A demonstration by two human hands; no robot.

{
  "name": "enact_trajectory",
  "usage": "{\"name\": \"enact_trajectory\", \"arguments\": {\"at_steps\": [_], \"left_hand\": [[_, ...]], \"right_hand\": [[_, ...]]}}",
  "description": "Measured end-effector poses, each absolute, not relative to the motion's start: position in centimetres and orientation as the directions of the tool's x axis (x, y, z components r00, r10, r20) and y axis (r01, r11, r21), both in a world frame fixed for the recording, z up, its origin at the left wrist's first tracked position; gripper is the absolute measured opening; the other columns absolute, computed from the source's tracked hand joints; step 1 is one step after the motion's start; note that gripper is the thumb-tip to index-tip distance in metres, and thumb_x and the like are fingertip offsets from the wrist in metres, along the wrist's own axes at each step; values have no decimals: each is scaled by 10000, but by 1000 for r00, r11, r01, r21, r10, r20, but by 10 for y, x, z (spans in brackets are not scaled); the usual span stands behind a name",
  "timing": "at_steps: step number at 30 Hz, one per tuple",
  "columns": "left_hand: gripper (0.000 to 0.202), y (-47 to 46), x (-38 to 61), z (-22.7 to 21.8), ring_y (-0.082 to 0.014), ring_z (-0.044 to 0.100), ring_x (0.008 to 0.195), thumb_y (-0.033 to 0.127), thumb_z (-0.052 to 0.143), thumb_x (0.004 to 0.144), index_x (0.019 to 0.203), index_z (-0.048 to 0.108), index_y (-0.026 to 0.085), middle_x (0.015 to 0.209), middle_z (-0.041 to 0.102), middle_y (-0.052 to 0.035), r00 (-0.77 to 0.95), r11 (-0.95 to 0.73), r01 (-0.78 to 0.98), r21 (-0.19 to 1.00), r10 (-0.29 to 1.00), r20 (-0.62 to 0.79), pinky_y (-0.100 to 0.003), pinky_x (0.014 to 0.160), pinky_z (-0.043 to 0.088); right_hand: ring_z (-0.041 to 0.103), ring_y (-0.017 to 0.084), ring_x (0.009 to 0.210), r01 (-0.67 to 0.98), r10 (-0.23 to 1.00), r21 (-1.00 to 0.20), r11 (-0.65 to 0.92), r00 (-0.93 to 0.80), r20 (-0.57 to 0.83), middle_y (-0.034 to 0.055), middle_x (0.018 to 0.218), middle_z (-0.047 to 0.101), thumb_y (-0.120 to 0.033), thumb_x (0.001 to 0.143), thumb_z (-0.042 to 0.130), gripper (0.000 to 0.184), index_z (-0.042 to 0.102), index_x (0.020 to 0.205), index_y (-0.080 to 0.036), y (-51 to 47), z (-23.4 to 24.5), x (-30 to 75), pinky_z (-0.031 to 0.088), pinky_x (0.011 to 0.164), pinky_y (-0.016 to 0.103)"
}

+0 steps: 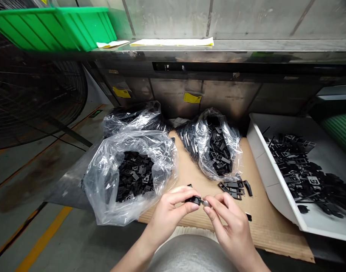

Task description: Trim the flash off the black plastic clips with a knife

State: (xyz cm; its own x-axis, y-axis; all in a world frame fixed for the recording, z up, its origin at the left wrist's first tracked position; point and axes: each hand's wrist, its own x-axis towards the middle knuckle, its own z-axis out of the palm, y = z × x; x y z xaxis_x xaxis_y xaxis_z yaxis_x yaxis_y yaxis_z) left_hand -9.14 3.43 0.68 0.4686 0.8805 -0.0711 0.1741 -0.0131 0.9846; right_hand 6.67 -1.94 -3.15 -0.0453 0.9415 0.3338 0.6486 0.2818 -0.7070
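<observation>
My left hand (167,213) pinches a small black plastic part (193,199) between thumb and fingers. Just to its right, my right hand (231,221) grips a small silvery piece (206,203) at its fingertips, with its thin end at the black part; whether it is inserted I cannot tell. Both hands are above the front of a cardboard sheet (190,170). To the left of them stands an opened clear plastic bag (102,189) full of black parts. Beyond my right hand, several flat black pieces (232,189) lie loose in front of another opened bag (200,139).
On the right, a white tray (277,196) holds a heap of black parts. A further clear bag (133,119) sits at the back left. A green bin (85,30) and papers (173,42) rest on the metal ledge above. A large fan (34,87) stands at the left.
</observation>
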Motion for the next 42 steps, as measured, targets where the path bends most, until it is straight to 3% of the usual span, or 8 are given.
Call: {"name": "enact_trajectory", "arguments": {"at_steps": [6,13,18,21,26,28,34,42], "left_hand": [[103,35,-90,7,-188,566,796,182,589,770,802,687,181,809,636,-25,480,45,168,985,869,-122,-271,747,406],[96,34,-88,4,-186,566,782,185,621,745,807,691,165,800,632,-34,444,141,125,982,878,-182,-272,731,416],[56,28,-86,1,-164,552,734,170,641,720,750,689,166,762,611,-18,492,206,104,973,840,-230,-246,675,419],[69,27,-86,0,-169,554,754,184,623,741,773,683,168,767,614,-21,490,188,124,974,842,-225,-257,705,413],[102,29,-87,1,-174,564,839,165,618,749,827,678,191,857,626,-19,482,98,136,986,863,-153,-254,776,403],[128,29,-88,1,-176,563,878,146,613,752,849,678,196,889,626,-22,478,57,143,988,870,-119,-253,811,392],[148,29,-86,0,-177,561,906,129,611,753,862,681,200,897,627,-26,475,-1,137,991,878,-64,-252,831,399],[199,28,-88,1,-161,566,873,67,599,749,860,686,207,883,625,-18,457,-134,159,978,888,47,-227,793,414]], "right_hand": [[486,169,647,742,886,-579,338,-44,462,78,739,508,-124,816,489,179,584,966,-140,-21,-33,68,404,555,300],[492,166,651,740,855,-579,344,8,518,71,737,512,-116,803,520,176,595,961,-138,-19,-37,67,413,557,297],[516,176,716,669,882,-699,252,139,450,67,784,520,-131,808,512,181,603,960,-170,-14,-32,77,435,598,294],[529,169,741,530,944,-826,194,129,305,58,799,529,-173,829,485,159,600,938,-192,-15,-28,78,445,598,262],[494,110,518,285,996,-958,19,81,44,-5,658,541,-252,888,377,195,533,999,-214,-22,-27,74,418,489,215],[492,105,509,272,996,-961,41,61,59,-7,654,551,-241,894,360,177,526,945,-212,-23,-26,74,413,487,210],[517,124,591,452,969,-860,237,-39,246,12,650,524,-176,858,434,130,554,808,-178,-22,-23,76,389,547,228],[485,121,542,487,981,-852,192,-100,163,4,604,498,-202,872,393,215,554,732,-172,-20,-22,72,351,515,233]]}}
